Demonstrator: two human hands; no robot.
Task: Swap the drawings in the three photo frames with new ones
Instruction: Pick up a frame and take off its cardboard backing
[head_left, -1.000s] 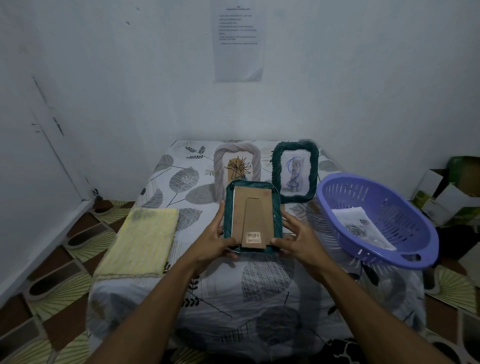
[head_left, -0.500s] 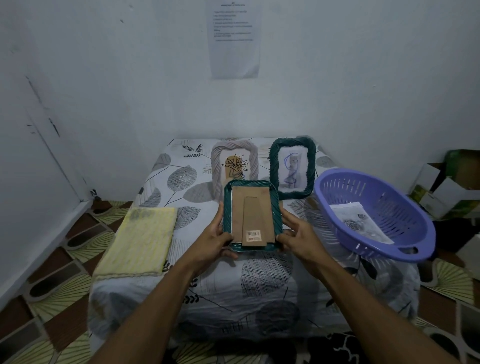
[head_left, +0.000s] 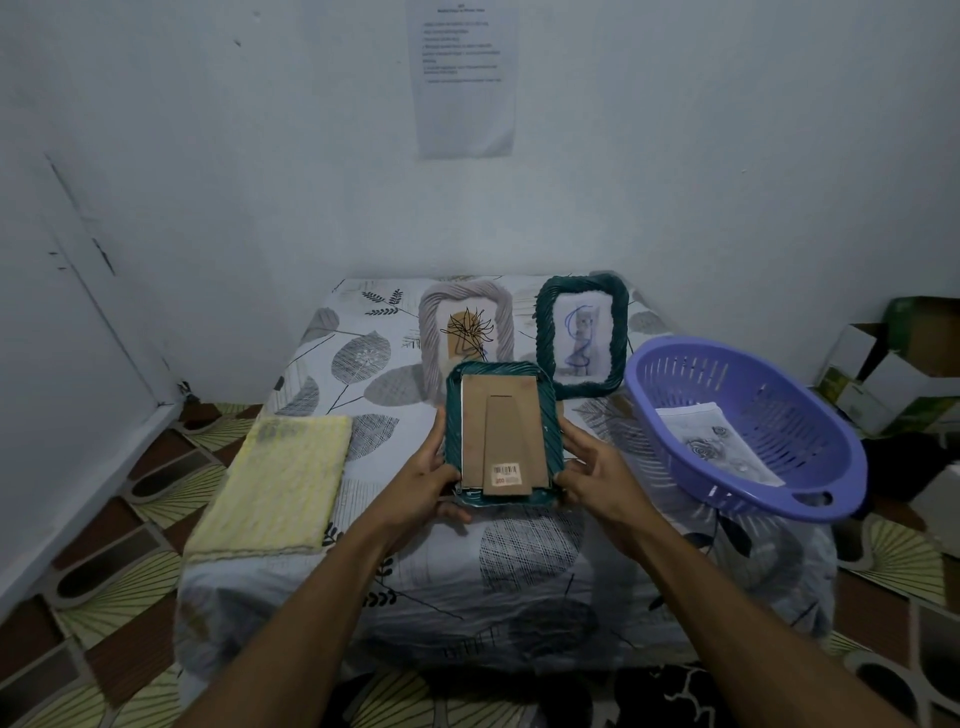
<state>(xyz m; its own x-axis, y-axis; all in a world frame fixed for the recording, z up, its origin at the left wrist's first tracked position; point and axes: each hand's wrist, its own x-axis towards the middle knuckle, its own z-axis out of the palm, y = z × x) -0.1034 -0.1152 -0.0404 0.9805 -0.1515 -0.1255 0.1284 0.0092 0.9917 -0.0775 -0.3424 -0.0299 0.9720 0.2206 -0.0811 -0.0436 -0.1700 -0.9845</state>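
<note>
White walls (head_left: 675, 156), printed sheet (head_left: 464, 78) taped up; patterned floor (head_left: 130, 623); leaf-print table (head_left: 363, 364).

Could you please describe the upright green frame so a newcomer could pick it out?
On the leaf-patterned table, two frames stand at the back. The upright green frame is the right one, nearest the purple basket. It is dark, unlike the grey frame beside it, and shows a blue drawing, not a cardboard back like the held frame.

Leaf-print table (head_left: 519, 566): yellow towel (head_left: 280, 483), grey frame (head_left: 432, 332), green frame (head_left: 582, 288) (upright), basket (head_left: 810, 415).
</note>
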